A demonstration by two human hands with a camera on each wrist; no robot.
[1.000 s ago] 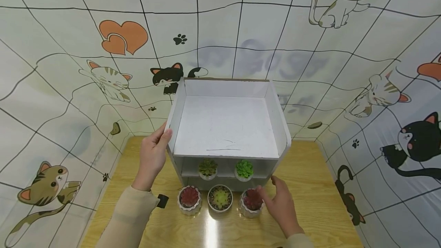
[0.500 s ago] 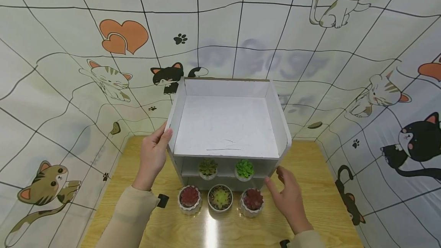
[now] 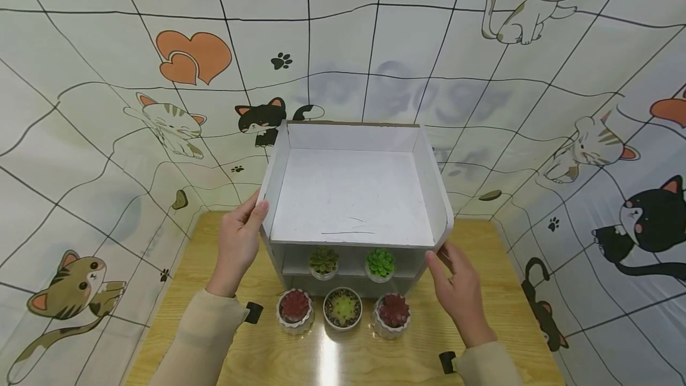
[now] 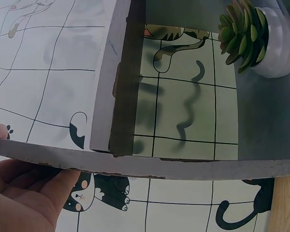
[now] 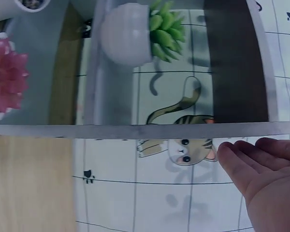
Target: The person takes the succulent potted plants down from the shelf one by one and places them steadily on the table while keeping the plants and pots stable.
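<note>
Shelf [image 3: 348, 195] stands toward the far edge of the table [image 3: 493, 290]. Left hand [image 3: 239, 246] pinches its left side; right hand [image 3: 460, 288] lies straight-fingered beside its right. Uneven lifting could topple the bright-green plant [image 3: 380, 262] inside.

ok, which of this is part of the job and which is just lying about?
Likely the job:
shelf, gripped by left hand, right hand at its side
dull green plant, bright green plant
left red plant, yellow-green plant, right red plant

Just surroundings:
table
cat-print backdrop
</note>
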